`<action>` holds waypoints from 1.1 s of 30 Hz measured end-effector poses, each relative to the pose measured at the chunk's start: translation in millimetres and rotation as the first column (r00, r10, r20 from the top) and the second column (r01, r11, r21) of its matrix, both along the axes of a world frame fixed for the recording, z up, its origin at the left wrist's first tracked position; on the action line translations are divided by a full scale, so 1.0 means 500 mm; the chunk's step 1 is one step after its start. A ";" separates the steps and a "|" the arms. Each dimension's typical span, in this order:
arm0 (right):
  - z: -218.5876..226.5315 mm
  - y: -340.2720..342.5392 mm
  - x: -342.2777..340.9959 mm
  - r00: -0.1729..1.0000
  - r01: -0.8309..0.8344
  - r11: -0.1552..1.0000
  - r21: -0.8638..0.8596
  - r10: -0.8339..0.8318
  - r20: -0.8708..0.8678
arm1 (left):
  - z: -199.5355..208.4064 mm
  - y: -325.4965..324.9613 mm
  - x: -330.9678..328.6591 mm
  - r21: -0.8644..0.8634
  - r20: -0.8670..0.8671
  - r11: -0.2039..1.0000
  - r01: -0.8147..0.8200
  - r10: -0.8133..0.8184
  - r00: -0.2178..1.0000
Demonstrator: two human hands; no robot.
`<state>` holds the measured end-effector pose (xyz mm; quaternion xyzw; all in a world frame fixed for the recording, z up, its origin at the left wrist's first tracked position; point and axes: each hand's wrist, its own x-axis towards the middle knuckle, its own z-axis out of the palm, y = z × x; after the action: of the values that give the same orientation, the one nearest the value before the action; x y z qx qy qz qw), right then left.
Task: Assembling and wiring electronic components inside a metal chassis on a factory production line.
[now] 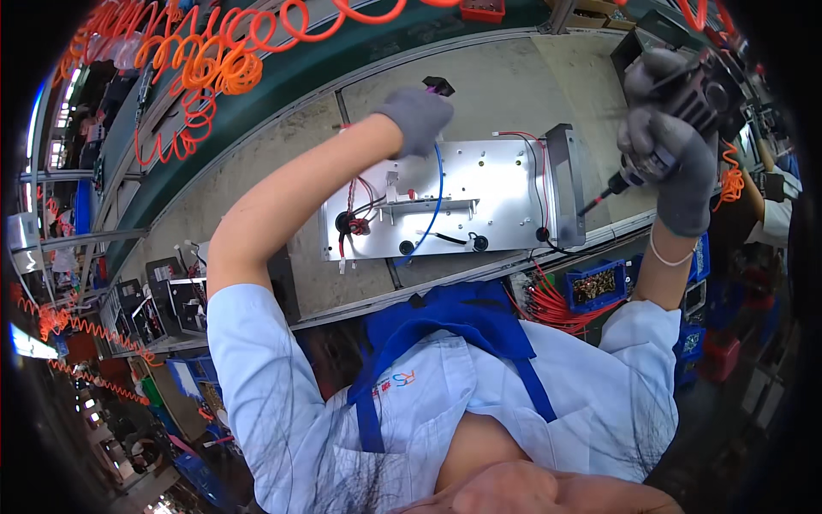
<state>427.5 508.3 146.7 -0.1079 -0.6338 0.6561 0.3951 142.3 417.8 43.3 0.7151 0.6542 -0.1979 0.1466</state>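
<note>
In a grey glove, my left hand (417, 120) is closed over the far edge of a metal panel. A small black part (439, 86) sticks out beyond its fingers; its kind is unclear. A blue wire (440, 184) runs from beneath that hand across the panel. My right hand (672, 154), also gloved, grips a black power screwdriver (629, 176). Its bit points down and left, apart from the panel's right end. The silver metal panel (505, 193) lies flat on the bench, with a bracket (432, 206) and red and black wires (364, 214) on it.
Orange coiled air hoses (231, 68) hang at the upper left. A blue bin of small fasteners (597, 287) and a bundle of red wires (548, 304) lie near the bench's front edge. A dark grey plate (565, 184) stands along the panel's right end. Black boxed units (163, 291) stand at left.
</note>
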 end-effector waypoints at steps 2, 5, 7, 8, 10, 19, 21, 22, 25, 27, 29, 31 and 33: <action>-0.003 -0.007 0.027 0.998 0.029 0.999 0.014 -0.030 0.046 | -0.034 -0.006 0.043 -0.082 -0.122 0.991 0.107 -0.116 0.986; -0.015 -0.025 0.058 0.978 0.130 0.991 0.003 -0.129 0.166 | -0.062 -0.015 0.100 -0.160 -0.213 0.977 0.140 -0.173 0.962; -0.021 -0.040 0.068 0.955 0.189 0.982 -0.018 -0.179 0.238 | -0.098 -0.023 0.095 -0.185 -0.113 0.966 0.183 -0.206 0.972; -0.021 -0.044 0.074 0.946 0.195 0.980 -0.036 -0.179 0.269 | -0.098 -0.022 0.084 -0.303 -0.014 0.940 0.159 -0.171 0.985; -0.028 -0.055 0.078 0.947 0.201 0.976 -0.079 -0.173 0.269 | -0.069 -0.020 0.068 -0.372 0.104 0.919 0.129 -0.097 0.990; -0.049 -0.064 0.024 0.994 0.049 0.978 -0.201 -0.027 0.110 | -0.138 -0.128 -0.060 0.150 0.527 0.984 -0.100 0.006 0.850; -0.044 -0.068 0.003 0.998 -0.008 0.980 -0.201 0.021 0.064 | -0.128 -0.125 -0.047 0.055 0.460 0.994 -0.091 0.056 0.886; -0.042 -0.073 -0.008 0.997 -0.042 0.978 -0.206 0.053 0.047 | -0.115 -0.126 -0.037 0.008 0.425 0.995 -0.100 0.088 0.901; -0.046 -0.099 -0.034 0.994 -0.113 0.959 -0.260 0.110 -0.025 | -0.096 -0.109 -0.033 -0.090 0.241 0.995 -0.053 0.074 0.968; -0.052 -0.117 -0.045 0.992 -0.122 0.947 -0.299 0.112 -0.049 | -0.101 -0.113 -0.039 -0.106 0.300 0.991 -0.082 0.110 0.948; -0.066 -0.122 -0.052 0.985 -0.165 0.946 -0.279 0.143 -0.096 | -0.112 -0.118 -0.046 -0.113 0.410 0.987 -0.113 0.149 0.900; -0.077 -0.118 -0.049 0.975 -0.211 0.936 -0.281 0.183 -0.124 | -0.110 -0.127 -0.057 -0.150 0.489 0.975 -0.165 0.218 0.845; -0.072 -0.119 -0.045 0.986 -0.166 0.944 -0.284 0.154 -0.064 | -0.100 -0.132 -0.062 -0.178 0.548 0.964 -0.196 0.263 0.794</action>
<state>404.8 448.8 110.8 -0.0991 -0.5300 0.7735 0.3333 111.0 352.0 -6.6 0.6472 0.6507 0.0061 0.3971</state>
